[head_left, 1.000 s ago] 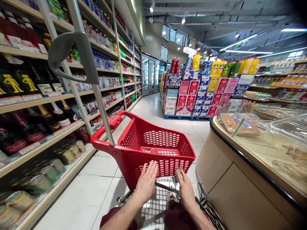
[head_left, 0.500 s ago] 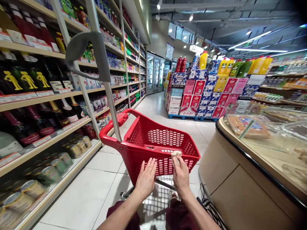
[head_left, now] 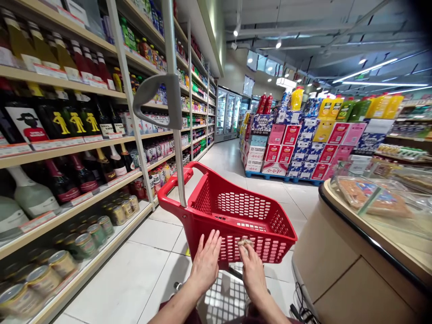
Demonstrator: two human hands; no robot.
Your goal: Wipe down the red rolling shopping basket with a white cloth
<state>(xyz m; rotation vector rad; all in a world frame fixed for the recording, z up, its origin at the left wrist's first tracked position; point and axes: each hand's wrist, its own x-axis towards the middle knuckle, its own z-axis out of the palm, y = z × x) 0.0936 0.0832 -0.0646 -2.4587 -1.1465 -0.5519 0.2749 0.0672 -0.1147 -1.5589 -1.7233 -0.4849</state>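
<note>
In front of me stands a red shopping basket cart (head_left: 270, 202) with perforated sides and a tall metal pole (head_left: 178, 166) bearing a grey loop handle (head_left: 173, 101). My right hand (head_left: 251, 267) pinches a crumpled whitish cloth (head_left: 245, 242) against the near perforated side, below the rim. Lying flat by the same side, toward the pole end, my left hand (head_left: 206, 258) has its fingers stretched out and holds nothing. Whether its palm touches the plastic I cannot tell.
Shelves of bottles and cans (head_left: 77, 144) line the left. A curved counter (head_left: 337, 252) with packed food stands close at right, cables (head_left: 302, 306) on the floor beside it. Stacked drink boxes (head_left: 285, 144) rise beyond the cart, and glass-door fridges (head_left: 226, 112) stand farther back.
My right hand has moved the cloth from the basket's rim down onto the perforated side. My left hand stays flat by the basket. The view has shifted slightly left and up.
</note>
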